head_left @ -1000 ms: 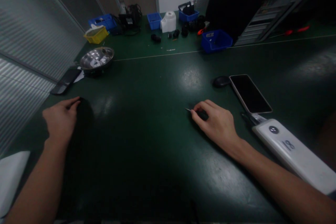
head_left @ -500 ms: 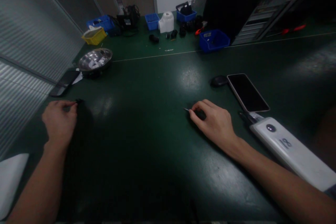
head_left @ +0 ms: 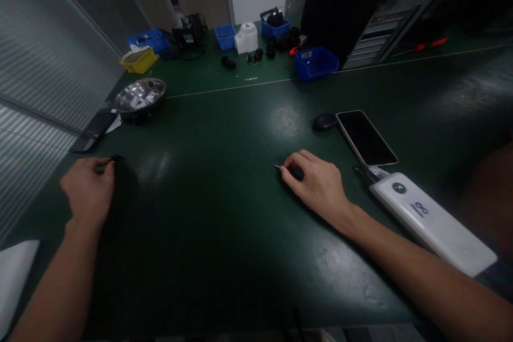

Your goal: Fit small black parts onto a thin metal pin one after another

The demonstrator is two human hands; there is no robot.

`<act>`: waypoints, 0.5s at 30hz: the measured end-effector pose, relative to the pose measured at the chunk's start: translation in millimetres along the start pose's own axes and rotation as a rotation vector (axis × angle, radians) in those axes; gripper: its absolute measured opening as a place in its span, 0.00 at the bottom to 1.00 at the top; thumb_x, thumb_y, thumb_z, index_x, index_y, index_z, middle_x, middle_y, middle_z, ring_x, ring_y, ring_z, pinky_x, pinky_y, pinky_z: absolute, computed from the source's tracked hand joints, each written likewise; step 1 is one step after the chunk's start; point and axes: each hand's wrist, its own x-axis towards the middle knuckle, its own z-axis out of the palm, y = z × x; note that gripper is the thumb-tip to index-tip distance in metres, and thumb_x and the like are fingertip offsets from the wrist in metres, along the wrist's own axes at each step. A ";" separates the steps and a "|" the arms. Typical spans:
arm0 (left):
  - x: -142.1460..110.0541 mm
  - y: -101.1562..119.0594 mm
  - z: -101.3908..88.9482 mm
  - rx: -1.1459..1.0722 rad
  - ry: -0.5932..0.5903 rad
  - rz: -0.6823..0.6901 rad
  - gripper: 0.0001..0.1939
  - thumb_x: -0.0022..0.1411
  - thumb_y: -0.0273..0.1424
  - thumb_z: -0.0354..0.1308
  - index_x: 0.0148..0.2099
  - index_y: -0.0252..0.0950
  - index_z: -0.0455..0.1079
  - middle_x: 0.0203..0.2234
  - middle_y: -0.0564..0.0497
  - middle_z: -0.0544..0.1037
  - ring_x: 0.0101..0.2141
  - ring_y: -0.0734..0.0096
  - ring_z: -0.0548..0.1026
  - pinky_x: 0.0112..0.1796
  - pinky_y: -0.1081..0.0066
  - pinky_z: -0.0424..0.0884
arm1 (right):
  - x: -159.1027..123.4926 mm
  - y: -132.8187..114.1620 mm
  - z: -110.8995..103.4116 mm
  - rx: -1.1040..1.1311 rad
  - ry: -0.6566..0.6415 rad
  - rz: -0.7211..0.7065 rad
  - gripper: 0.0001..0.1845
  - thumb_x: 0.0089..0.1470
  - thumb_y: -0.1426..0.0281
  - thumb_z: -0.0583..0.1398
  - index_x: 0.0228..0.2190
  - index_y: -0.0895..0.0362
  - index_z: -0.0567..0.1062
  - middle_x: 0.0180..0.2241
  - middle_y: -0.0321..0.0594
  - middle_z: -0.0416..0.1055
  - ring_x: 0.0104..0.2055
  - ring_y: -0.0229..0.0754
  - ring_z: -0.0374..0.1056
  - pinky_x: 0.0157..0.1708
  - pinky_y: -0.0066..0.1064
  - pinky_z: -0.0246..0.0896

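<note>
At the left of the green tabletop (head_left: 200, 214), my left hand (head_left: 88, 184) pinches a small black piece (head_left: 115, 157) between thumb and fingertips; its kind is too small to make out. Right of the middle, my right hand (head_left: 315, 181) rests on the table, closed around a thin pointed metal piece (head_left: 276, 165). Its short tip sticks out past the thumb toward the left, and the rest is hidden in the fingers. The two hands are far apart. Beyond my right hand lie a black computer mouse (head_left: 324, 123) and a smartphone (head_left: 366, 138) with a dark screen.
A white power bank (head_left: 435, 224) marked 18 lies beside my right forearm. At the left stand a steel bowl (head_left: 140, 97) with white scraps and a dark flat object (head_left: 93, 132). Toward the back are a yellow bin (head_left: 139, 61), a blue bin (head_left: 316, 64) and a white vented housing (head_left: 247, 38).
The view has shifted slightly, so most things sit a little farther left in the picture. Both hands keep their grips and positions on the table. A green light now shows on the power bank.
</note>
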 end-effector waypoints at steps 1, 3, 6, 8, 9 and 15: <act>1.4 -1.6 0.6 0.029 -0.003 0.007 0.23 0.70 0.43 0.48 0.52 0.32 0.75 0.48 0.40 0.79 0.46 0.54 0.77 0.51 0.57 0.68 | 0.2 0.2 0.4 -0.001 0.004 0.001 0.10 0.64 0.60 0.58 0.37 0.51 0.76 0.38 0.34 0.75 0.34 0.40 0.69 0.29 0.31 0.52; 5.2 -5.6 2.4 0.074 -0.010 0.011 0.21 0.70 0.42 0.49 0.50 0.35 0.76 0.46 0.44 0.81 0.45 0.56 0.77 0.49 0.58 0.70 | 0.9 0.7 1.1 -0.006 0.003 0.001 0.09 0.64 0.60 0.58 0.36 0.51 0.76 0.38 0.34 0.74 0.33 0.39 0.69 0.29 0.31 0.51; 10.2 -2.2 3.0 0.049 0.018 0.024 0.17 0.69 0.40 0.52 0.49 0.36 0.77 0.44 0.48 0.82 0.42 0.60 0.79 0.48 0.60 0.72 | 1.4 0.7 1.5 0.004 0.007 -0.003 0.10 0.64 0.60 0.58 0.36 0.51 0.76 0.38 0.34 0.74 0.33 0.38 0.68 0.29 0.31 0.50; 9.1 17.2 -1.9 -0.058 0.057 0.076 0.15 0.67 0.39 0.55 0.48 0.37 0.77 0.43 0.50 0.82 0.39 0.63 0.79 0.47 0.62 0.73 | 0.9 0.1 1.4 0.017 0.004 -0.018 0.10 0.64 0.60 0.58 0.36 0.52 0.76 0.38 0.35 0.74 0.33 0.38 0.68 0.29 0.31 0.50; 6.3 33.8 -6.7 -0.135 0.068 0.122 0.14 0.67 0.38 0.57 0.48 0.37 0.77 0.43 0.51 0.82 0.38 0.64 0.79 0.47 0.63 0.74 | 0.4 -0.2 1.4 0.024 0.001 -0.028 0.10 0.64 0.60 0.58 0.36 0.52 0.76 0.38 0.35 0.74 0.33 0.38 0.68 0.29 0.31 0.50; -37.5 192.8 -43.9 -0.701 -0.185 0.622 0.13 0.69 0.32 0.59 0.54 0.38 0.75 0.48 0.48 0.80 0.47 0.65 0.78 0.49 0.64 0.75 | -1.0 -2.2 2.1 0.087 -0.026 -0.079 0.09 0.64 0.61 0.58 0.36 0.52 0.75 0.39 0.34 0.74 0.33 0.37 0.68 0.30 0.30 0.53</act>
